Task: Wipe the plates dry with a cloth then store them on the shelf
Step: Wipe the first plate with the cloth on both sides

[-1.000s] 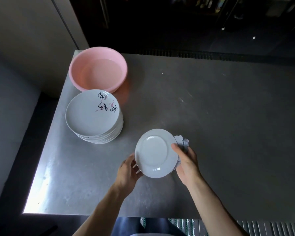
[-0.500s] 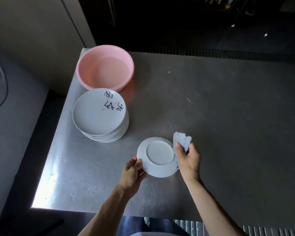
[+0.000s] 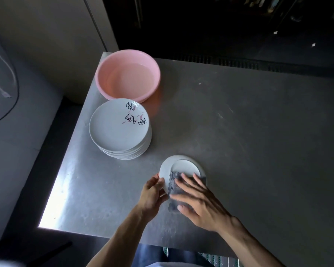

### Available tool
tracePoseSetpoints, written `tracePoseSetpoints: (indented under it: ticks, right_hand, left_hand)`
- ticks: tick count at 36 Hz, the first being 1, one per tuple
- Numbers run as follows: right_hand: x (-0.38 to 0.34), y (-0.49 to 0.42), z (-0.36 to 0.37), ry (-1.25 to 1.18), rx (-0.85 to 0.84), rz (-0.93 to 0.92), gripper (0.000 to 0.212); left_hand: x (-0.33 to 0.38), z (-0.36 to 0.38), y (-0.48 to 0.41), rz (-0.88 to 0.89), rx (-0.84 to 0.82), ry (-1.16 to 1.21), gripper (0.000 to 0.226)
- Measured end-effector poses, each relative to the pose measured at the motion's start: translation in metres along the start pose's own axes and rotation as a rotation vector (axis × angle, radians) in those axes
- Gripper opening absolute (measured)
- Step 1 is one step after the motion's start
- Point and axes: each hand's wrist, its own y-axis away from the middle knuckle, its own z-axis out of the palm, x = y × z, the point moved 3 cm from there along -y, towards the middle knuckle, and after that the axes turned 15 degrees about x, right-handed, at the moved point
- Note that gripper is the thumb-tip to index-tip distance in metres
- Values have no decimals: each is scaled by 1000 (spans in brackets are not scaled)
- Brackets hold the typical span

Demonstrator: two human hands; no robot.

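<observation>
While the left hand (image 3: 152,195) grips the near-left rim of a small plate (image 3: 183,166), turned bottom up by the tabletop's (image 3: 258,132) near edge, the right hand (image 3: 199,201) presses a cloth (image 3: 173,182) onto it with fingers flat and spread. A stack of plates (image 3: 118,126) stands just beside a pink basin (image 3: 127,76).

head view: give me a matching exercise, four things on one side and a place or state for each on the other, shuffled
Things
1. basin
2. stack
3. small plate
4. cloth

Places or states
a. gripped at its edge by the left hand
b. pressed flat under the right hand
c. pink, at the far left corner of the table
d. black marks on its top plate

Pairs: 1-c, 2-d, 3-a, 4-b
</observation>
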Motion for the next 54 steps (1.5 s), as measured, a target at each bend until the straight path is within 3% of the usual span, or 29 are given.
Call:
tracePoseSetpoints:
  ticks: [3,8,16,20,27,33,36,40,44,47,51,54]
  right_hand:
    - [5,-7,3,87,-176,6,65]
    - [22,-21,22,219,-268,28,68]
    - [51,-38,36,304,-160,540,87]
    - [39,-29,31,262,-45,363,75]
    - [35,-12,29,171,-173,198,67]
    - [11,-22,16,44,-166,-100,62]
    - [25,-12,15,113,-186,-57,69]
    - [45,-13,25,261,-197,194,70]
    - [41,-28,40,262,-136,355,70]
    - [31,-33,43,216,-118,305,70]
    - [19,-21,30,172,-147,89,69]
    - [28,-12,30,178,-138,158,67]
  left_hand:
    - [1,4,1,13,-21,-2,21]
    - [1,8,-3,21,24,-23,21]
    - [0,11,0,28,42,-34,22]
    - [4,13,2,18,22,1,20]
    - [3,11,1,30,23,-33,16]
    - [5,11,3,42,25,25,18]
    - [9,10,4,56,-13,20,16]
    - [6,11,2,40,4,-48,15]
    - [6,11,1,44,29,-49,20]
    - [10,10,1,60,14,-32,20]
    - [13,8,1,64,3,-32,15]
    - [9,9,3,72,-17,-52,16]
